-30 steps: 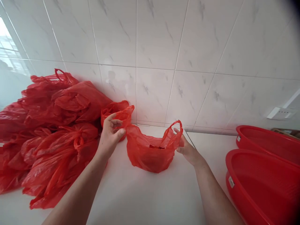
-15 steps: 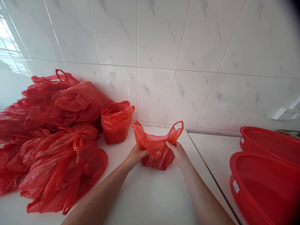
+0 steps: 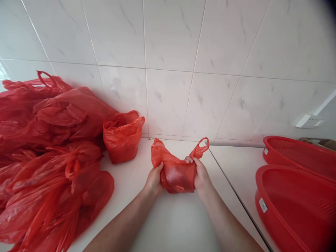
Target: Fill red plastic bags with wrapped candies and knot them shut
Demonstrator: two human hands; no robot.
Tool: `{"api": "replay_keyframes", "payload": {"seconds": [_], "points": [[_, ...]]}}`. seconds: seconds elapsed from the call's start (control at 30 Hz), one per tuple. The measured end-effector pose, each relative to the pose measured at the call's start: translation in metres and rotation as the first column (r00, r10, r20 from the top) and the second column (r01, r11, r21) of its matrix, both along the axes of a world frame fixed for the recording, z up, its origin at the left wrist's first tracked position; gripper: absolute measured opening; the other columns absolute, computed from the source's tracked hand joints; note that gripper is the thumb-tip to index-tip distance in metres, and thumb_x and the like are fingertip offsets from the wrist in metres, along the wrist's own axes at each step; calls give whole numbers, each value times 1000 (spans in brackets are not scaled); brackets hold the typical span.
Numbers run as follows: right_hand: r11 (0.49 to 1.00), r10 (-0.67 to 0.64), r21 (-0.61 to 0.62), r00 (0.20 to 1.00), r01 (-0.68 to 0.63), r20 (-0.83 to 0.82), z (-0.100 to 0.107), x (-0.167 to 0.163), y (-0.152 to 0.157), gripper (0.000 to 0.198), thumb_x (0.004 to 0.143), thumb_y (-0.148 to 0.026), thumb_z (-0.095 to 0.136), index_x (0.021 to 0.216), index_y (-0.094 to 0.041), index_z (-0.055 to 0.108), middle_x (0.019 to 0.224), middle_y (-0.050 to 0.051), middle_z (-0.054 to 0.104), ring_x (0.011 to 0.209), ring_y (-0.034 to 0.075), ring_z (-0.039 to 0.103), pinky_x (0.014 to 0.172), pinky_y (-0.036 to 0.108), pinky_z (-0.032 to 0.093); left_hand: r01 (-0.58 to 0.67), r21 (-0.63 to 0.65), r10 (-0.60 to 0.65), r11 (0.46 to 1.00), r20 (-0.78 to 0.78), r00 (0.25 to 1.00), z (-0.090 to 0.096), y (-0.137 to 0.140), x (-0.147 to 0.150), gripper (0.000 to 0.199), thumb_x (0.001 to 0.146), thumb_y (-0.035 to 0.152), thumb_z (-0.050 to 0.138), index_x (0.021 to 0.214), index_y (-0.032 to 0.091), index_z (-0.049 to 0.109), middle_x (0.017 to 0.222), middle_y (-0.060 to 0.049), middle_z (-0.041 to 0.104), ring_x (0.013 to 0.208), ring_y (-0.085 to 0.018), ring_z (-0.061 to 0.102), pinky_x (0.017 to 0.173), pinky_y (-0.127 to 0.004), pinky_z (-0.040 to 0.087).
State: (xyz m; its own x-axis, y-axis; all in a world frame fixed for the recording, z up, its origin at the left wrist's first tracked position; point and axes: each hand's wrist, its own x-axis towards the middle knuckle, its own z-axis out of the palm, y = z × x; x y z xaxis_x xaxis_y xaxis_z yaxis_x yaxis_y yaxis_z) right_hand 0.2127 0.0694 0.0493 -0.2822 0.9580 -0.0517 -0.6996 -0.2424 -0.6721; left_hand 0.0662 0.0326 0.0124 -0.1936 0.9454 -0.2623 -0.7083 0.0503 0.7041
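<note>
Two forearms reach in from the lower edge over a white tabletop (image 3: 175,224). The left hand (image 3: 154,180) is clamped on the left side of a red plastic bag (image 3: 181,176), thumb on the near face; the right hand (image 3: 201,173) grips its right side, with some fingers bent over the upper edge. The bag is between them, at the middle of the tabletop. A second ago both hands were spread loosely beside it and its mouth gaped wide; half a second ago they held it while the plastic sagged. Now the plastic is drawn snugly around a dark, squarish bulk, too veiled to identify. A loop handle (image 3: 203,147) stands up above the right hand.

At the left, a heap of red bags (image 3: 52,196) spreads over the tabletop. At the right, past a dark seam (image 3: 236,192), sits a near red basket (image 3: 265,169), with a far red basket (image 3: 267,145) behind it. Farther back, an upright red bag (image 3: 122,140) stands beside the heap, near the tiled wall (image 3: 170,38), which carries a white socket (image 3: 309,120) at the right.
</note>
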Motion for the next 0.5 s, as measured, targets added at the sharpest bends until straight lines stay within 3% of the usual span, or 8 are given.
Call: {"api": "replay_keyframes", "payload": {"seconds": [0.13,0.23,0.3,0.37,0.5], "points": [[998,-55,30,995,53,82,8,-12,-13,29,67,-21,65,54,-21,39,50,-6,39,48,8,38,49,23,38,72,63,-72,995,-1,997,7,-10,0,19,77,32,67,85,15,62,79,-7,69,75,-21,67,70,-31,53],[993,-90,89,970,72,228,7,-21,-23,15,67,-20,68,68,-22,53,61,-4,54,57,12,48,54,25,40,250,266,-233,931,-95,968,20,-21,0,36,67,37,77,95,16,65,91,-9,70,87,-25,66,78,-34,51],[990,-95,134,935,51,342,3,-24,-27,13,69,-25,68,77,-23,58,71,-2,60,66,16,54,61,29,44,326,316,-271,891,-206,940,25,-25,0,40,64,34,80,96,16,66,92,-9,70,88,-25,65,81,-34,50],[987,-67,161,920,4,387,-2,-24,-27,15,71,-31,67,70,-23,55,67,-2,58,67,17,54,65,31,44,286,262,-224,922,-243,944,24,-24,1,35,66,31,79,94,15,67,88,-9,70,85,-24,65,81,-34,49],[982,75,139,940,-127,332,-7,-15,-22,31,71,-42,65,56,-21,47,64,2,56,68,18,54,69,33,46,162,194,-135,968,-145,980,16,-17,1,27,75,39,69,90,18,63,87,-6,68,79,-20,65,79,-35,50]]}}
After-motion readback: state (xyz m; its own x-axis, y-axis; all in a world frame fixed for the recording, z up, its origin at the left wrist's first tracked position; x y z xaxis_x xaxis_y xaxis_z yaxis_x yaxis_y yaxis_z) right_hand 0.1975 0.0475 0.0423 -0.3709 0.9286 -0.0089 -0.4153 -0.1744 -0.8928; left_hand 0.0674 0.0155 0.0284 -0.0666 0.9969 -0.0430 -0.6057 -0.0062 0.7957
